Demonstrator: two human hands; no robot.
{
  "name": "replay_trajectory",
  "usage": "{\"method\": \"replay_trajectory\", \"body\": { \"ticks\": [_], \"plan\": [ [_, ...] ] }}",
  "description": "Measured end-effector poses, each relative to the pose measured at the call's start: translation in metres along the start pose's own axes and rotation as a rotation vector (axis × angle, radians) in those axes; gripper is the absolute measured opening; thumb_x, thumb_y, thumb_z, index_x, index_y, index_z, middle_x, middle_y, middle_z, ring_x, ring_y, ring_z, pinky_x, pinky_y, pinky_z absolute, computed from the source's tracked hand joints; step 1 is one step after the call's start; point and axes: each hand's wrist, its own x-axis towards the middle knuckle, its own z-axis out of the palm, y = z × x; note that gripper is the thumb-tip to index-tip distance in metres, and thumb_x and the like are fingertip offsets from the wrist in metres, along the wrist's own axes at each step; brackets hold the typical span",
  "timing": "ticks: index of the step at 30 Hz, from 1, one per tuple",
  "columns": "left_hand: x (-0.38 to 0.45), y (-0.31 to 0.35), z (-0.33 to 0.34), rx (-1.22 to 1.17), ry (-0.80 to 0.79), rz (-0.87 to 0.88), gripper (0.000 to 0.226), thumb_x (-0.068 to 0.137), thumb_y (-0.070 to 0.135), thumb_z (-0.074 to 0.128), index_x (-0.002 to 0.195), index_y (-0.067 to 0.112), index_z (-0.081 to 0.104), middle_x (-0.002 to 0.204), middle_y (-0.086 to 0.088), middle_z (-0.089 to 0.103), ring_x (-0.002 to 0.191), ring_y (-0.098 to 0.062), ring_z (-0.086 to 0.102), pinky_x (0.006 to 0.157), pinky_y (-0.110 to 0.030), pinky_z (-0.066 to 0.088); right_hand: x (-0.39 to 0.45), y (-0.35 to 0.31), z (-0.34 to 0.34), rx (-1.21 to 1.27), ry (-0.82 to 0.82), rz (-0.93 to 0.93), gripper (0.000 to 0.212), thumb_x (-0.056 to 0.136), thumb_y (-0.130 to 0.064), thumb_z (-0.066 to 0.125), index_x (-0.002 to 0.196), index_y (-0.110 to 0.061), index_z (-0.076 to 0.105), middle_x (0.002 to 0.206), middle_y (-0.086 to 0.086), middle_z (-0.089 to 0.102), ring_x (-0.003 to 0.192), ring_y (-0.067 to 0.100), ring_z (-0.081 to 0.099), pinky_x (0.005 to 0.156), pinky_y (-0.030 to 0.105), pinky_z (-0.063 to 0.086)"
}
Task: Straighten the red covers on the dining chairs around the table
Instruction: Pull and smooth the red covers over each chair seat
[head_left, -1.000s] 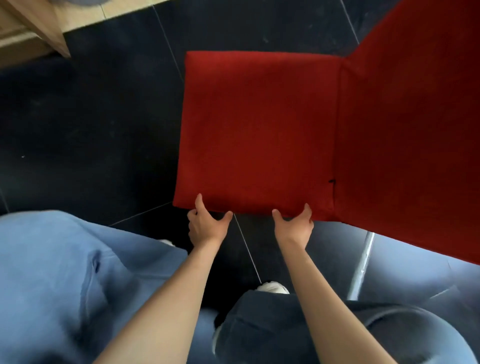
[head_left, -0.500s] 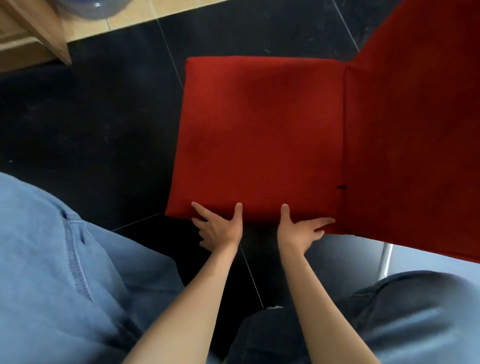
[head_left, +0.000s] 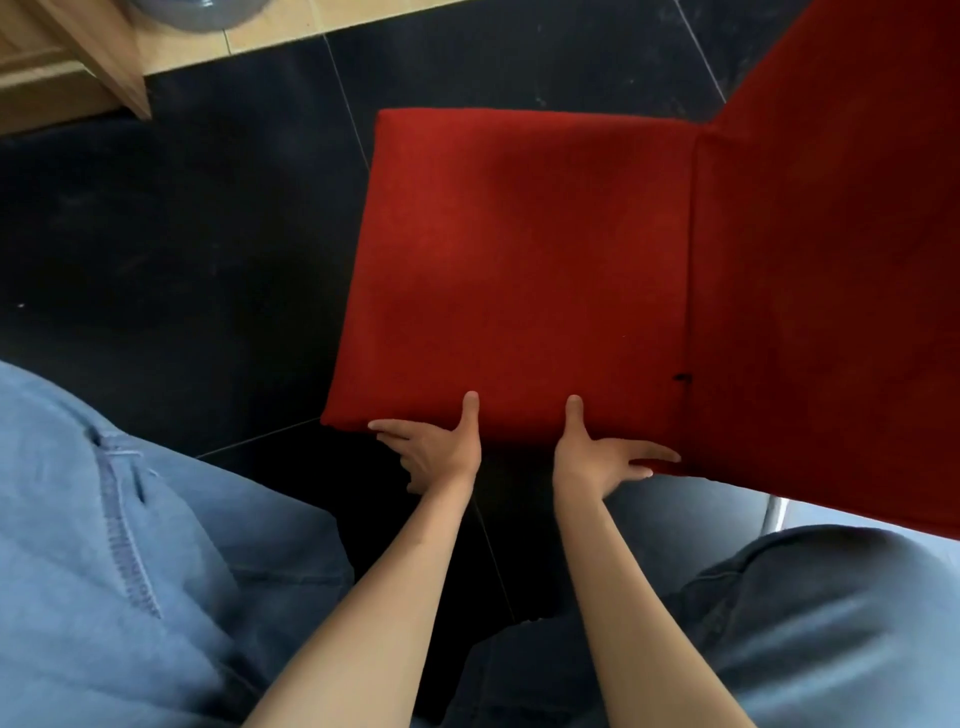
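A dining chair fills the right half of the head view, its seat under a red cover (head_left: 519, 270) and its backrest under the same red fabric (head_left: 831, 260). The seat fabric looks flat, with a small dark mark by the seam near the back. My left hand (head_left: 436, 457) presses against the seat's near edge, thumb up on the top and fingers stretched left along the side. Beside it, my right hand (head_left: 597, 462) mirrors this, with its fingers stretched right along the same edge. Neither hand grips the fabric.
Dark floor tiles (head_left: 156, 234) surround the chair. A wooden furniture leg (head_left: 78, 67) and a grey object (head_left: 197, 10) stand at the top left on lighter tiles. A metal chair leg (head_left: 774, 512) shows under the backrest. My jeans-clad legs fill the bottom.
Both hands went from curled under the seat's near edge to flat against it. The fingers have spread outward along the edge, left hand leftward and right hand rightward.
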Motion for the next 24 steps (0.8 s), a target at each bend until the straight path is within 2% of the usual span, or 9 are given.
{"method": "replay_trajectory", "body": {
  "ticks": [3, 6, 8, 11, 13, 15, 19, 24],
  "plan": [
    [0.001, -0.003, 0.002, -0.126, -0.012, 0.004, 0.133, 0.072, 0.069, 0.066, 0.146, 0.012, -0.029, 0.161, -0.016, -0.001, 0.139, -0.04, 0.03, 0.108, -0.053, 0.032, 0.0, -0.001, 0.002, 0.021, 0.003, 0.02, 0.138, 0.072, -0.055, 0.077, 0.144, -0.02, -0.034, 0.158, 0.023, -0.013, 0.137, 0.041, 0.035, 0.108, 0.045, 0.037],
    [0.004, -0.006, 0.006, -0.287, -0.039, 0.006, 0.134, 0.074, 0.061, 0.072, 0.144, 0.019, -0.035, 0.155, -0.02, 0.022, 0.135, -0.036, 0.039, 0.107, -0.045, 0.036, -0.001, -0.002, 0.003, 0.049, 0.001, 0.044, 0.139, 0.069, -0.053, 0.08, 0.143, -0.026, -0.035, 0.158, 0.023, -0.009, 0.134, 0.041, 0.039, 0.105, 0.046, 0.04],
    [0.005, -0.006, 0.01, -0.391, -0.046, 0.005, 0.133, 0.076, 0.054, 0.074, 0.142, 0.023, -0.037, 0.15, -0.018, 0.033, 0.133, -0.033, 0.043, 0.108, -0.042, 0.036, -0.001, 0.0, 0.003, 0.096, 0.0, 0.046, 0.141, 0.068, -0.051, 0.082, 0.143, -0.031, -0.035, 0.156, 0.023, 0.007, 0.128, 0.04, 0.045, 0.101, 0.046, 0.043],
    [0.006, -0.003, 0.014, -0.51, -0.044, -0.022, 0.135, 0.074, 0.049, 0.077, 0.141, 0.028, -0.038, 0.151, -0.018, 0.032, 0.134, -0.032, 0.041, 0.11, -0.044, 0.035, -0.001, 0.005, 0.003, 0.205, 0.004, 0.028, 0.141, 0.067, -0.044, 0.085, 0.143, -0.034, -0.034, 0.145, 0.018, 0.036, 0.12, 0.032, 0.054, 0.095, 0.042, 0.047],
    [0.007, -0.002, 0.016, -0.554, -0.049, -0.043, 0.136, 0.073, 0.048, 0.079, 0.141, 0.031, -0.038, 0.151, -0.018, 0.03, 0.134, -0.032, 0.041, 0.11, -0.048, 0.037, 0.0, 0.007, 0.004, 0.233, 0.005, 0.027, 0.142, 0.068, -0.043, 0.085, 0.142, -0.036, -0.035, 0.138, 0.016, 0.045, 0.11, 0.026, 0.058, 0.09, 0.037, 0.048],
    [0.008, -0.002, 0.017, -0.577, -0.05, -0.054, 0.137, 0.072, 0.049, 0.08, 0.14, 0.034, -0.038, 0.151, -0.017, 0.029, 0.133, -0.032, 0.042, 0.107, -0.052, 0.04, 0.002, 0.008, 0.006, 0.236, 0.005, 0.025, 0.142, 0.067, -0.044, 0.085, 0.141, -0.037, -0.036, 0.136, 0.016, 0.045, 0.099, 0.019, 0.056, 0.086, 0.035, 0.047],
    [0.009, -0.002, 0.02, -0.588, -0.024, -0.039, 0.137, 0.072, 0.049, 0.08, 0.14, 0.033, -0.038, 0.153, -0.017, 0.027, 0.134, -0.031, 0.041, 0.11, -0.05, 0.037, 0.002, 0.01, 0.008, 0.249, -0.005, 0.017, 0.141, 0.068, -0.044, 0.085, 0.138, -0.04, -0.038, 0.136, 0.018, 0.041, 0.095, 0.021, 0.054, 0.09, 0.042, 0.05],
    [0.007, 0.004, 0.026, -0.647, 0.051, -0.064, 0.133, 0.073, 0.049, 0.079, 0.142, 0.035, -0.034, 0.151, -0.019, 0.028, 0.13, -0.035, 0.045, 0.104, -0.049, 0.042, 0.002, 0.013, 0.011, 0.266, 0.02, 0.003, 0.142, 0.067, -0.046, 0.084, 0.137, -0.04, -0.039, 0.138, 0.018, 0.041, 0.112, 0.029, 0.057, 0.092, 0.043, 0.049]
  ]
}}
